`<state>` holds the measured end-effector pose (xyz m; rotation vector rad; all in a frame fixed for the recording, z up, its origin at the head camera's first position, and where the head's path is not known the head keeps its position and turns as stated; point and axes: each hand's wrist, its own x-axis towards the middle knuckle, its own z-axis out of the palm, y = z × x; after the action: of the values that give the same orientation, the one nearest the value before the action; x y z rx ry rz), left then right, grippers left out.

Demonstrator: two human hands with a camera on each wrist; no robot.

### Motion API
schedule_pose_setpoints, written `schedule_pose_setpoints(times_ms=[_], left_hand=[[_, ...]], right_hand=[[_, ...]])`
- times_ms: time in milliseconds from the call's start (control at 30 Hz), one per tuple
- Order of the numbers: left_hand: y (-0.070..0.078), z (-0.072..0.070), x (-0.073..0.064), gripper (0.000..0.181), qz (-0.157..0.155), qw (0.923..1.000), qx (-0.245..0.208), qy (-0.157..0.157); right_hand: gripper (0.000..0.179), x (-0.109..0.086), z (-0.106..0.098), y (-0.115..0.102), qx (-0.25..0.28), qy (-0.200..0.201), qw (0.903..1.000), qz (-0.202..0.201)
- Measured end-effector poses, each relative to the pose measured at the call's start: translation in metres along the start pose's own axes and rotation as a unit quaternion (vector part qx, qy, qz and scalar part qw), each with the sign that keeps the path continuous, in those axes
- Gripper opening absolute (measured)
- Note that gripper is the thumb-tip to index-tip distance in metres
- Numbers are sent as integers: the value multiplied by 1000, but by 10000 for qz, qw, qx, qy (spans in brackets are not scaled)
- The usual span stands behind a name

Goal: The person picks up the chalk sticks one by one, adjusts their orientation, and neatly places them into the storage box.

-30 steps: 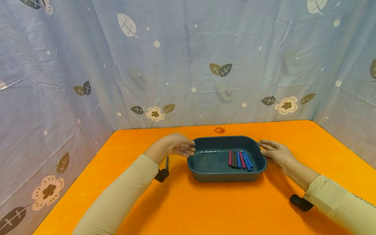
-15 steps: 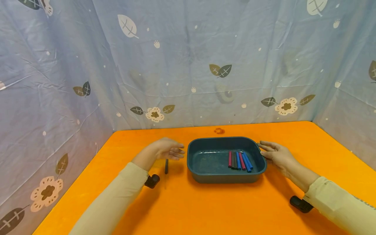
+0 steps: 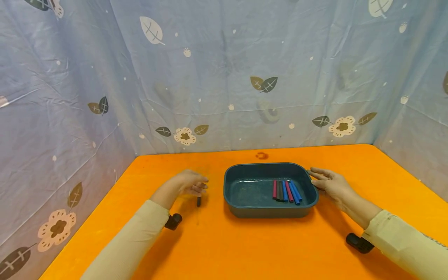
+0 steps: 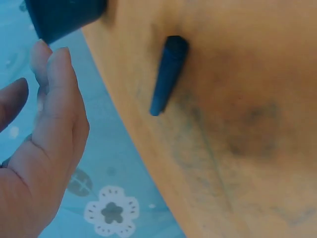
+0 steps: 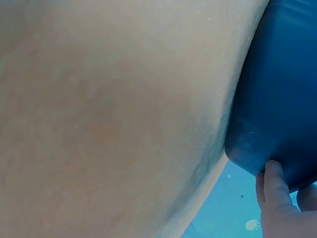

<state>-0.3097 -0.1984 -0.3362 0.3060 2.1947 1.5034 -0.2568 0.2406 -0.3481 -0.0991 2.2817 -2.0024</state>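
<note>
My left hand (image 3: 187, 182) hovers left of the tray with its fingers extended and holds nothing. Just beneath its fingertips a short dark crayon-like stick (image 3: 198, 201) lies on the table, partly covered by the hand. The left wrist view shows that stick (image 4: 169, 74) apart from the fingers, its end faceted. A dark blue-green rectangular tray (image 3: 267, 212) stands mid-table. Several pink, black and blue sticks (image 3: 289, 191) lie side by side in its right half. My right hand (image 3: 334, 186) touches the tray's right end; its straight fingers (image 5: 275, 186) rest against the outer wall.
An orange-topped table (image 3: 245, 249) spreads under everything. Patterned cloth (image 3: 227, 77) hangs behind it and along both sides. A dark wrist device (image 3: 173, 221) sits below the left sleeve, another device (image 3: 359, 243) below the right one.
My left hand has let go of the tray's left rim and moved left, down over the lone dark stick. The right hand and the tray stay where they were.
</note>
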Motion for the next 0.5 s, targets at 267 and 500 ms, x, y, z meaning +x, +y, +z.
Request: schedule_pose_setpoints(times_ms=[267,500], left_hand=[[10,10,-18,40,-476,9976,11,506],[9,8,-19,37,-1137,9879,43,1051]], right_hand=[[61,0,0,-1,-17,-11,10000,69],[61,-1,0,-3,-34,-72,9999,88]])
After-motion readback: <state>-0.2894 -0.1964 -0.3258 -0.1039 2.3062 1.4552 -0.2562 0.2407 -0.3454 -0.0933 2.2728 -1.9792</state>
